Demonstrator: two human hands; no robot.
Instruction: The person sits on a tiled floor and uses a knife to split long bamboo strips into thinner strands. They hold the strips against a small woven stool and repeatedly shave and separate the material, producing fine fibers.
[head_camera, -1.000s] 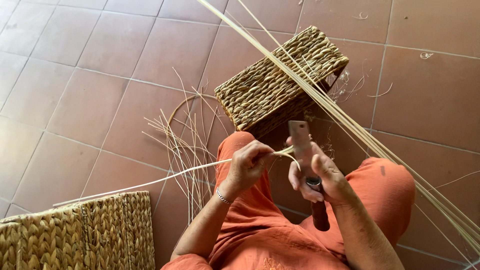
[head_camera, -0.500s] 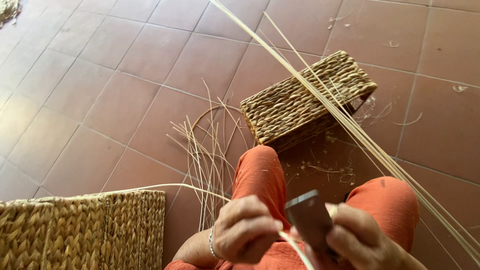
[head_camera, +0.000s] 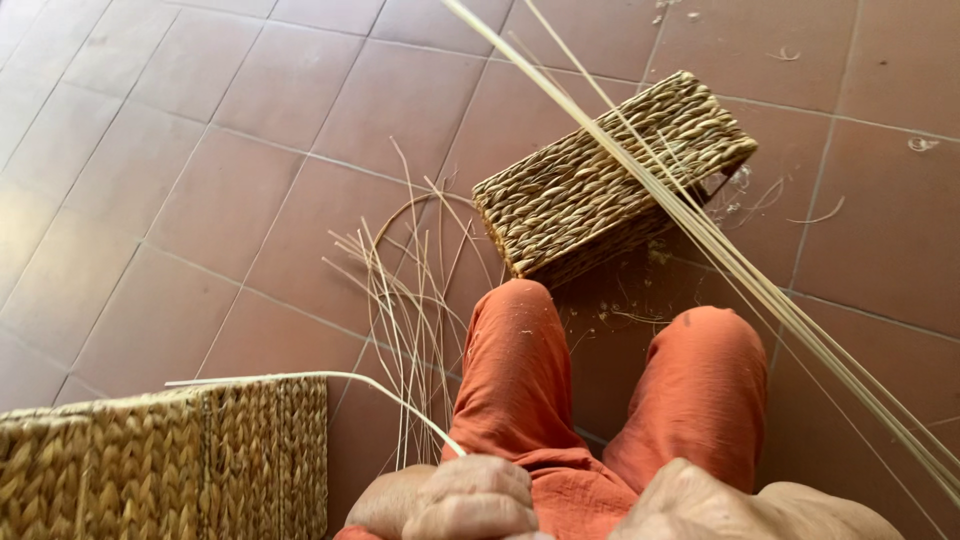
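My left hand (head_camera: 470, 497) sits at the bottom edge, closed into a fist. A thin pale reed strip (head_camera: 330, 377) runs from it and curves out to the left over a woven basket (head_camera: 160, 460). My right hand (head_camera: 690, 500) is beside it, with only its back showing; its fingers are cut off by the frame edge. Both hands rest above my knees in orange trousers (head_camera: 520, 370). A small rectangular woven basket (head_camera: 600, 180) lies tilted on the tiled floor beyond my knees.
A bundle of long straight reeds (head_camera: 740, 265) crosses diagonally from the top centre to the lower right, passing over the small basket. Several loose thin reeds (head_camera: 405, 300) lie fanned on the terracotta tiles (head_camera: 200, 150) left of my knee.
Both hands have dropped to the bottom edge of the view as the view shifted up. The dark-handled tool seen in my right hand earlier is out of sight.
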